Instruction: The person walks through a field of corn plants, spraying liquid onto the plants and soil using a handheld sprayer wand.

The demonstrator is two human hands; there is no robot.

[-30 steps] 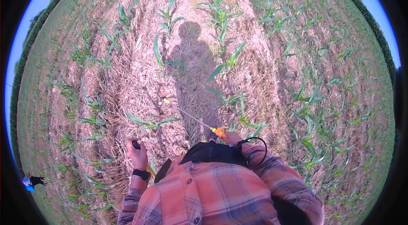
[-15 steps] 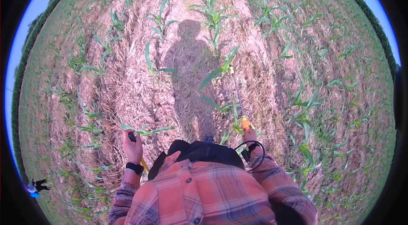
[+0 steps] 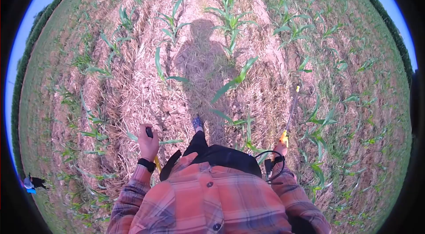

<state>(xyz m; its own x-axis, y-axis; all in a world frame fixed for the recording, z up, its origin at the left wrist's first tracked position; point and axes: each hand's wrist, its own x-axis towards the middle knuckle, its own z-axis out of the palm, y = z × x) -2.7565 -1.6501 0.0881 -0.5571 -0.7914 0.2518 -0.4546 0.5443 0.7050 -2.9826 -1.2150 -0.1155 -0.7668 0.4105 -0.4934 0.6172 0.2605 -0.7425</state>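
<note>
My right hand (image 3: 280, 149) is closed around the yellow handle of a spray wand (image 3: 291, 113). The thin wand points forward, its yellow nozzle (image 3: 297, 89) over straw-covered soil between two rows of young corn. A black hose (image 3: 283, 164) loops beside the right wrist. My left hand (image 3: 148, 144) grips the black end of a pump lever (image 3: 149, 132), whose yellow shaft shows beside the wrist. A corn plant (image 3: 234, 81) stands ahead, left of the wand. What the lever and hose connect to is hidden.
Rows of young corn (image 3: 230, 17) run forward through dry straw. My shoe (image 3: 197, 123) is on the ground in front, beside my shadow. Another person (image 3: 32, 183) is far off at the left edge. Trees line the field.
The wand has swung right, away from the corn plant its tip was beside. My right hand moved right with it. The left hand rose slightly, and a foot came into view.
</note>
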